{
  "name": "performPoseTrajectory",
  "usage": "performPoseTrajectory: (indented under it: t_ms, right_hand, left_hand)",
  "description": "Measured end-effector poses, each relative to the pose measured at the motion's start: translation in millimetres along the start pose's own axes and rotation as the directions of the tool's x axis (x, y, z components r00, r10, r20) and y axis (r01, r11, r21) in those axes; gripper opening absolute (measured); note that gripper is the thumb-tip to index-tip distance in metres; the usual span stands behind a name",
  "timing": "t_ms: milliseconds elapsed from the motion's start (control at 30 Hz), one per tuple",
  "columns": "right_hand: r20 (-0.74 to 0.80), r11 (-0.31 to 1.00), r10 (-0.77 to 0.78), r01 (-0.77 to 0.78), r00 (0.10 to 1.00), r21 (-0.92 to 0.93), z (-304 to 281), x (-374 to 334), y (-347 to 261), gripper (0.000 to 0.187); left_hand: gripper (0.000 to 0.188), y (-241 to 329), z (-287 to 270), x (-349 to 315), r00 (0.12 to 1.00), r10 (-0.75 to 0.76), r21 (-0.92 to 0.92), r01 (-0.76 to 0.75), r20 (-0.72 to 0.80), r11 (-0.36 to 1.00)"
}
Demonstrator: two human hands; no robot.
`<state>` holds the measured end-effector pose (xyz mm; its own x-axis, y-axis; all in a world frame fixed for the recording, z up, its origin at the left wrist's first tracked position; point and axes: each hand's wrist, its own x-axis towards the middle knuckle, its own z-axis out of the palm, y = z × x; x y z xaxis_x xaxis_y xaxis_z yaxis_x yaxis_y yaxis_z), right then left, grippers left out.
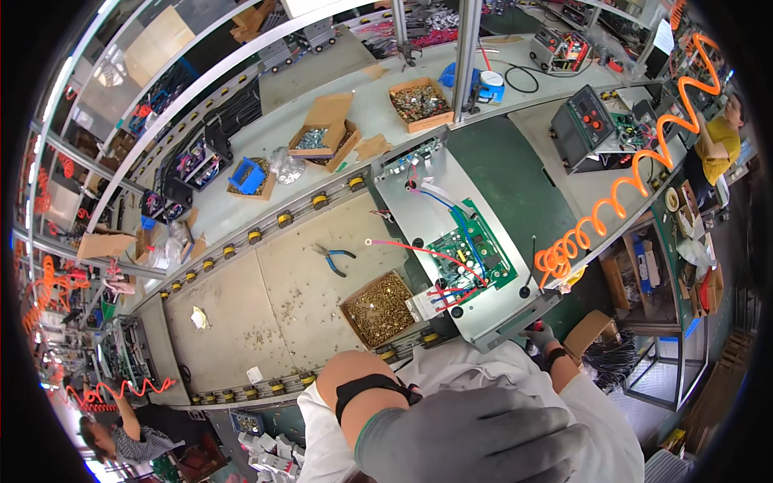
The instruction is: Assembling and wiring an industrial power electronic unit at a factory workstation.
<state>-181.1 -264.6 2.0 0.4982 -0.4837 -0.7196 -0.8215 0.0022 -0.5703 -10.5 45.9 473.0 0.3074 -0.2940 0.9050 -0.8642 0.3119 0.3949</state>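
My left hand (483,435), in a grey glove, is raised close to the camera, its back showing and its fingers stretched out. I see nothing in it, though its palm is hidden. Beside the near edge of a metal chassis panel (400,205), my grey-gloved right hand (543,335) is small and partly hidden. Its fingers look curled round something with a red part that I cannot make out. A green circuit board (483,256) with red and blue wires lies on the panel. Left of it are a carton of brass-coloured screws (380,310) and blue-handled pliers (332,259).
An orange coiled hose (600,217) hangs at the right of the panel. Rollers (284,218) line the worktop. Cartons of small parts (420,105) stand on the far bench. A grey machine (586,129) stands at right. Other people (721,149) are at both sides.
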Motion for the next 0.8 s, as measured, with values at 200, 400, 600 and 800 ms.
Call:
performPoseTrajectory:
  t_ms: [200,400,600,800]
  right_hand:
    - [-0.061,0.999,0.036,-0.038,0.998,-0.035,-7.5,-30.6,-26.7,0.037]
    - [0.017,0.999,0.003,-0.004,1.0,0.043,-12.7,-18.2,-7.5,0.04]
    - [-0.007,0.989,0.052,-0.05,0.999,0.14,-19.7,-6.8,23.6,0.043]
    - [-0.02,0.995,0.078,-0.077,0.997,0.061,-16.8,-2.9,15.3,0.037]
  left_hand:
    - [0.016,-68.6,-45.1,-11.1,0.777,-0.606,0.25,0.561,0.168,0.789]
    - [0.024,-299.8,-49.0,-122.5,0.315,-0.881,0.458,0.879,-0.354,0.13]
    - [0.035,-351.5,-27.7,-162.7,0.321,-0.856,0.611,0.792,-0.404,0.008]
    - [0.024,-363.9,-14.1,-187.6,0.511,-0.747,0.52,0.814,-0.425,0.261]
